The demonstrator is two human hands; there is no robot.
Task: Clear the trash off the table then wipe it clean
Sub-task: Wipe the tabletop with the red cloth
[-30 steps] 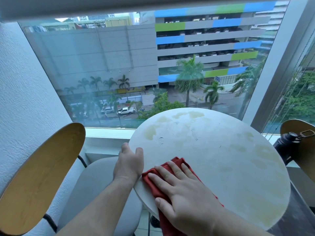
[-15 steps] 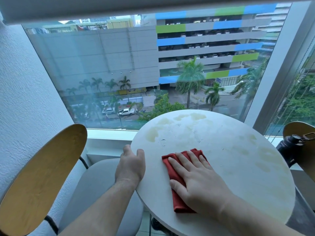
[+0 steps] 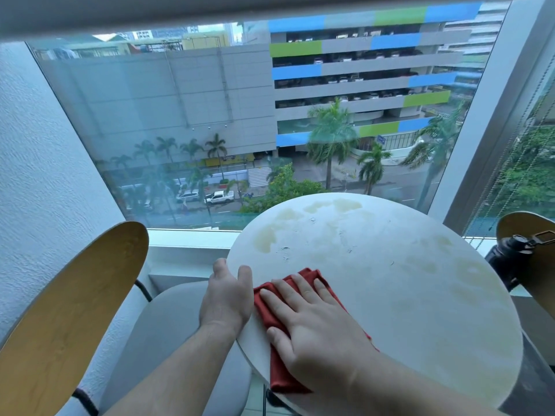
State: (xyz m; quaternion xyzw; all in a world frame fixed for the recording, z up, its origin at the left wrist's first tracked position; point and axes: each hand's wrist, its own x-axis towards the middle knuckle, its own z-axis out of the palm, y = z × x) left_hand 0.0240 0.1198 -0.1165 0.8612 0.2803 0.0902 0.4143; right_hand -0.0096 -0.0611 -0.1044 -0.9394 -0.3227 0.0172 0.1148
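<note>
A round white table with yellowish stains and small flakes stands by the window. A folded red cloth lies on its near left part. My right hand presses flat on the cloth with straight, spread fingers. My left hand grips the table's left edge, thumb on top and fingers curled under the rim. No loose trash shows on the tabletop.
A chair with a wooden back and grey seat stands at the left, below the table edge. At the right, a black bottle sits before another wooden chair back. A window sill runs behind.
My right hand slid the red cloth out towards the middle of the table, then back left next to my left hand. The left hand kept its grip on the edge.
</note>
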